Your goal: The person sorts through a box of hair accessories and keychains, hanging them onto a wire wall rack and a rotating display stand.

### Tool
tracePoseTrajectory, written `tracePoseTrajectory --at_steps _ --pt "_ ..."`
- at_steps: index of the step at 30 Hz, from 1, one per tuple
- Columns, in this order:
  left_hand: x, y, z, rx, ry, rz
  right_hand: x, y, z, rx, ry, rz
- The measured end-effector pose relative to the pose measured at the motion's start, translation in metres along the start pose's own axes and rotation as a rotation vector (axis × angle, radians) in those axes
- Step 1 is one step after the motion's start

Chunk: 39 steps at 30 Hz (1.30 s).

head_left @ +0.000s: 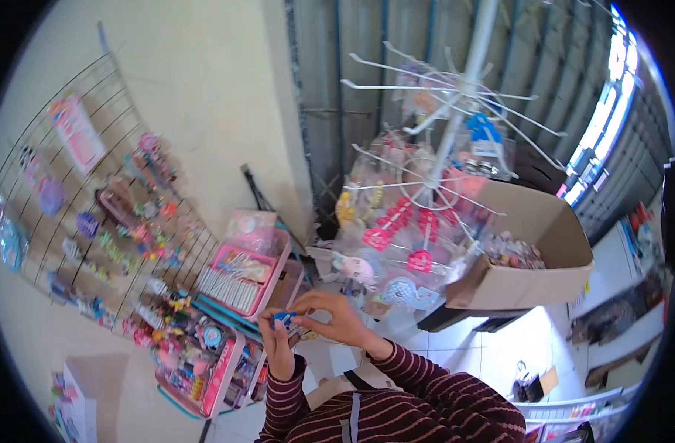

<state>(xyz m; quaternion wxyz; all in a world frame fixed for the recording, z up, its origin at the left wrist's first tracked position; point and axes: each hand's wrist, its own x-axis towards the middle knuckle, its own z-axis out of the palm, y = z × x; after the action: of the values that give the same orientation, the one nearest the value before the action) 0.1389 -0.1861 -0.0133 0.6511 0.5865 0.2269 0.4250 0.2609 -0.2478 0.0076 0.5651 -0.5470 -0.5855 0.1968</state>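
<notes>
A small blue item with a white patch (pixel 284 318) is held up in front of my body, too small to name more closely. My left hand (pixel 280 345) grips it from below and the left, fingers and thumb closed around it. From the other side, the fingertips and thumb of my right hand (pixel 334 319) pinch its right edge. Below and left of the hands are pink-rimmed trays (pixel 223 384) heaped with small toys and trinkets. Just behind the hands, another pink tray (pixel 238 284) carries a row of white packs.
A wire grid (pixel 79 196) with hanging accessories covers the left wall. Ahead stands a white rotating rack (pixel 444 159) with projecting hooks and bagged trinkets. An open cardboard box (pixel 526 288) with small wrapped items sits to its right. Shelving (pixel 603 406) stands at lower right.
</notes>
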Motion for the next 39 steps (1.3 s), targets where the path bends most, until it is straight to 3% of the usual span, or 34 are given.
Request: tracePoseTrajectory --at_steps 4,6,7,8,10,14,16,18,20,24,28,30,34,37,39 --pt "0.024 0.016 0.037 -0.171 -0.261 0.023 -0.012 -0.011 -0.026 -0.034 0.240 0.002" --pt "0.031 0.030 0.058 -0.196 -0.331 0.028 -0.022 -0.021 -0.043 -0.093 0.543 -0.105" --pt "0.033 0.035 0.071 -0.277 -0.373 0.108 -0.027 -0.033 -0.053 -0.112 0.579 -0.111" --pt "0.035 0.039 0.084 -0.359 -0.413 0.186 -0.034 -0.050 -0.065 -0.015 0.746 -0.054" --pt "0.034 0.049 0.105 -0.396 -0.441 0.198 -0.048 -0.067 -0.093 0.029 1.000 -0.059" --pt "0.035 0.070 0.148 -0.265 -0.530 0.403 -0.060 -0.077 -0.158 0.120 1.282 -0.371" --pt "0.041 0.079 0.174 0.003 -0.523 0.791 -0.068 -0.084 -0.186 0.240 1.344 -0.418" --pt "0.046 0.089 0.203 0.046 -0.518 0.831 -0.069 -0.093 -0.204 0.258 1.369 -0.428" --pt "0.052 0.101 0.235 -0.074 -0.514 0.747 -0.075 -0.096 -0.225 0.202 1.279 -0.391" --pt "0.074 0.099 0.274 0.059 -0.490 0.900 -0.076 -0.095 -0.282 0.208 1.165 -0.337" --pt "0.085 0.087 0.275 0.072 -0.294 0.931 -0.079 -0.084 -0.323 0.295 1.098 -0.296" --pt "0.097 0.079 0.271 -0.095 -0.092 0.847 -0.082 -0.079 -0.334 0.294 1.077 -0.291" --pt "0.135 0.077 0.254 -0.341 0.021 0.783 -0.084 -0.077 -0.344 0.293 1.007 -0.264" --pt "0.166 0.075 0.241 -0.523 -0.001 0.712 -0.079 -0.078 -0.344 0.341 0.913 -0.243" --pt "0.188 0.073 0.237 -0.715 -0.168 0.656 -0.075 -0.078 -0.344 0.348 0.878 -0.243"
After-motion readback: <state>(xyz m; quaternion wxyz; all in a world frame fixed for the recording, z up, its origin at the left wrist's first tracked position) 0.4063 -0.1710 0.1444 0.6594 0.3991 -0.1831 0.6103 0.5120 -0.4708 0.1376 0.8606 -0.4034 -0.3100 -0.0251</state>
